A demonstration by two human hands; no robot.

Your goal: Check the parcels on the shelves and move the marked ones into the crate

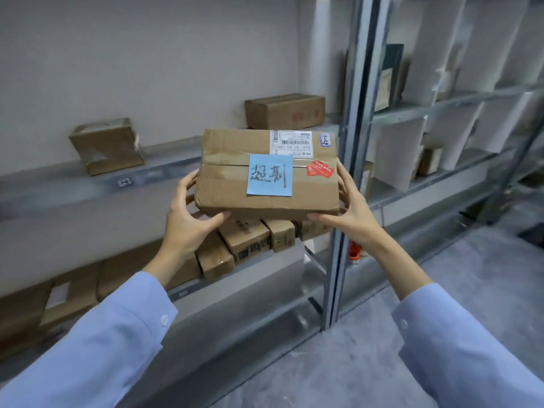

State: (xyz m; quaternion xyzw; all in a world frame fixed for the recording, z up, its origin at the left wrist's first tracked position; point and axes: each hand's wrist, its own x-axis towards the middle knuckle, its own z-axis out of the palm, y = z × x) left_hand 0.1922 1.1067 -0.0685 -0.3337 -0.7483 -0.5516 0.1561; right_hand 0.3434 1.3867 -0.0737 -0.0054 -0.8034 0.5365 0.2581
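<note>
A flat brown cardboard parcel (226,184) is held up in front of the shelves, its top face toward me. It carries a blue note (270,175) with handwritten characters, a white shipping label (291,142) and a red sticker (320,168). My left hand (188,219) grips its left edge, thumb under the front. My right hand (351,213) grips its right edge the same way. No crate is in view.
On the upper shelf (164,160) stand a tilted brown box (107,145) and another box (285,111). Several small boxes (250,240) line the lower shelf. A metal upright (350,142) divides off a second rack with white dividers (397,151). Grey floor lies at the lower right.
</note>
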